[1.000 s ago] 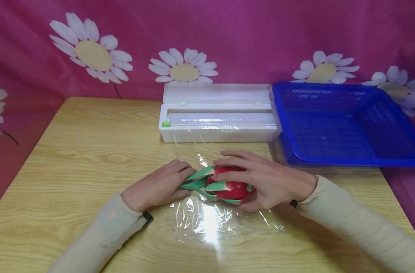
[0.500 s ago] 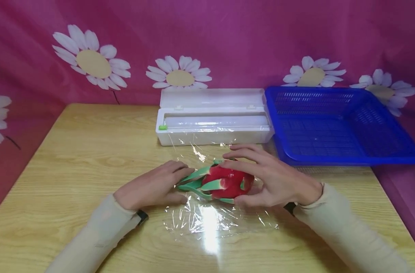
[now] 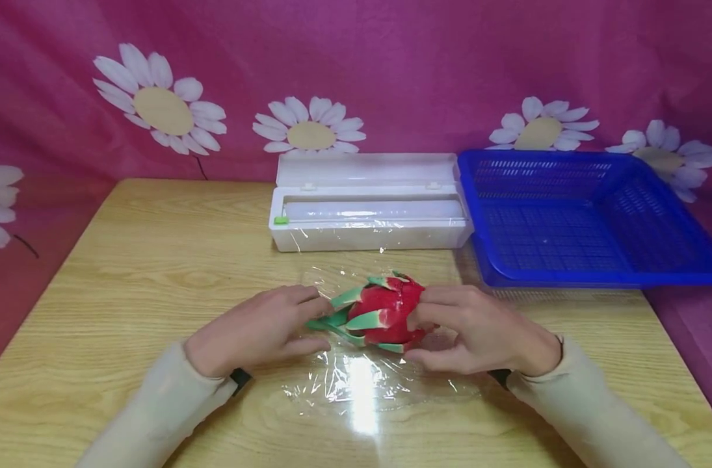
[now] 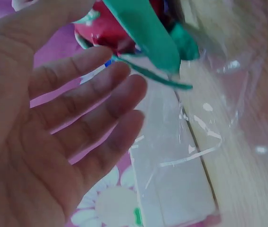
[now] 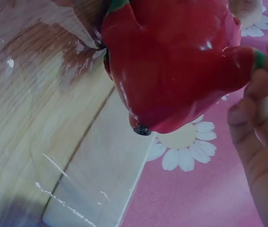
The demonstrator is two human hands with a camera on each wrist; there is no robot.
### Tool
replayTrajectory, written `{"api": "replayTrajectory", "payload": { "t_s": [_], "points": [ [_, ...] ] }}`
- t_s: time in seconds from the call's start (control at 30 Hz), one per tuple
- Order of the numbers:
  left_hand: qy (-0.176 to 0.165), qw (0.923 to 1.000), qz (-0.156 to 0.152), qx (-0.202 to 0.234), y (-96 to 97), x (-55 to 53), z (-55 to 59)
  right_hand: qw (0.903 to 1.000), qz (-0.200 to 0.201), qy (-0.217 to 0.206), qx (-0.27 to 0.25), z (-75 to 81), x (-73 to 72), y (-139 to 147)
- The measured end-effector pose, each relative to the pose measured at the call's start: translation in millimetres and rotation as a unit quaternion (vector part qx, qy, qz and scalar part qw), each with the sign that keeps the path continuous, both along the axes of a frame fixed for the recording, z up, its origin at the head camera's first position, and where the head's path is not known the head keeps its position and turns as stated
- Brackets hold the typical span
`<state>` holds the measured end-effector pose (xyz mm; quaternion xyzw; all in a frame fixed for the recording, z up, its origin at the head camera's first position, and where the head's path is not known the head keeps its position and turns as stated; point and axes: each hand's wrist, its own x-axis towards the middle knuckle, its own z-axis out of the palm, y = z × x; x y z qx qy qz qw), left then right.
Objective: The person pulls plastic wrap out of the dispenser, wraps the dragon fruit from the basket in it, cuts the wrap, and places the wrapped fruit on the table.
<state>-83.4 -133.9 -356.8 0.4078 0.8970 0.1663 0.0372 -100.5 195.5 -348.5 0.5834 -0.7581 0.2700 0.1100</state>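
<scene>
A glossy red dragon fruit with green-tipped scales lies on a sheet of clear plastic wrap, its long leafy end pointing left. My left hand is beside those leaf tips; in the left wrist view its fingers are spread and loosely bent, with nothing between them. At the fruit's other end is my right hand, its curled fingers holding the tip of a scale in the right wrist view. The right thumb lies low by the fruit in the head view.
Behind the fruit stands a white wrap dispenser, lid up, its roll feeding film toward me. A green cutter slide sits at its left end. To the right is a blue basket. All rest on a wooden table.
My right hand has moved off the fruit's top to its right end, and the fruit's right end has turned slightly. My left hand has opened a little beside the leaf tips.
</scene>
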Motion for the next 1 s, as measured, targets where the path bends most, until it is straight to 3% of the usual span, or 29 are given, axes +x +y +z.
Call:
{"api": "replayTrajectory", "payload": {
  "t_s": [0.3, 0.63, 0.8, 0.9, 1.0],
  "points": [
    [-0.033, 0.998, -0.048, -0.024, 8.4, 10.7, -7.4, 0.9954, -0.021, -0.036, 0.087, -0.2, 8.6, 8],
    [-0.129, 0.9867, -0.057, -0.08, 20.6, 22.0, -17.7, 0.975, -0.022, -0.096, 0.199, 4.3, 20.3, 11],
    [-0.155, 0.9803, -0.064, -0.105, 24.0, 25.6, -23.4, 0.9483, -0.044, -0.148, 0.277, 0.4, 25.4, 7],
    [-0.15, 0.979, -0.066, -0.122, 25.7, 27.3, -26.5, 0.9281, -0.059, -0.192, 0.313, -3.0, 28.9, 4],
    [-0.147, 0.978, -0.066, -0.132, 27.3, 29.1, -28.1, 0.915, -0.069, -0.226, 0.327, -6.7, 31.7, 1]
  ]
}}
